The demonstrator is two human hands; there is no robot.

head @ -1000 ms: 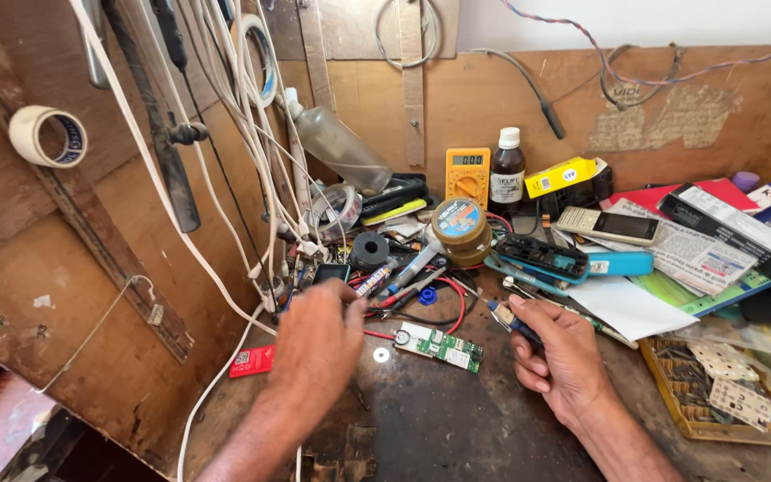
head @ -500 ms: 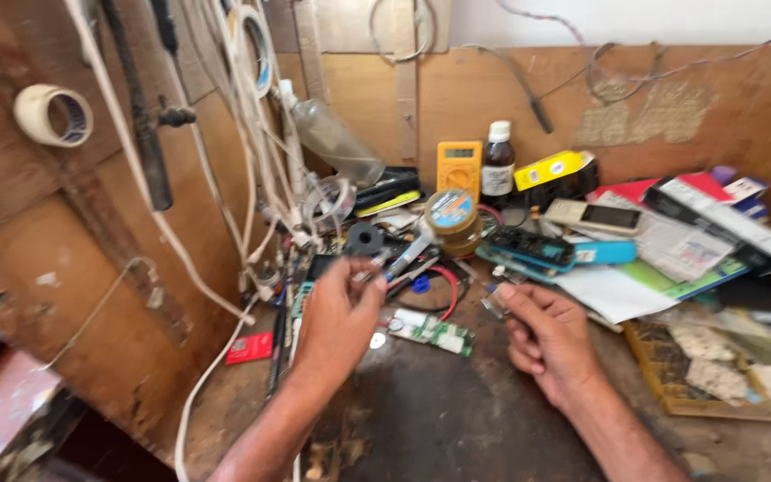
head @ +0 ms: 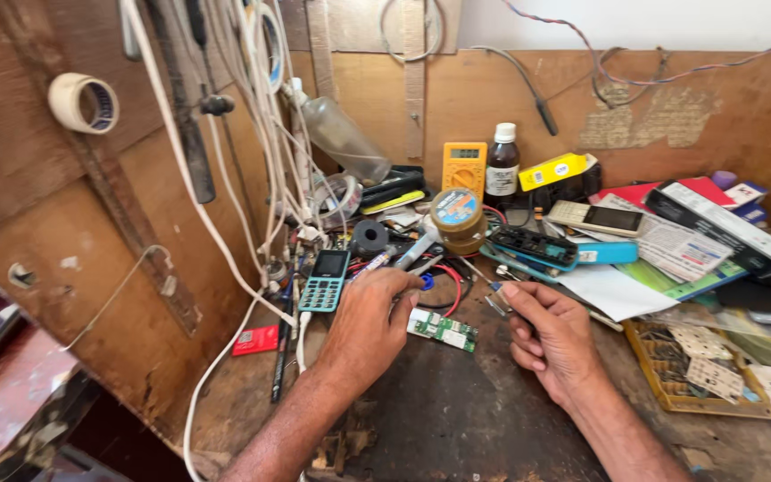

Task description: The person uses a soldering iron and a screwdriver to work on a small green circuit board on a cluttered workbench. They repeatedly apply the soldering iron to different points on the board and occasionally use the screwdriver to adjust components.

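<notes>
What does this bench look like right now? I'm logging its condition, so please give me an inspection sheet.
Surface: dark, worn wooden bench top, scuffed.
Job's things: small green circuit board between the hands; teal keypad phone beside the left hand.
Clutter: yellow multimeter, dark bottle, round tin, papers.
Grippers: left hand on a tool by the board; right hand pinches a small metal piece.
Cables: white cables hang down the left wall.
Surroundings: tape roll on the plywood wall.
</notes>
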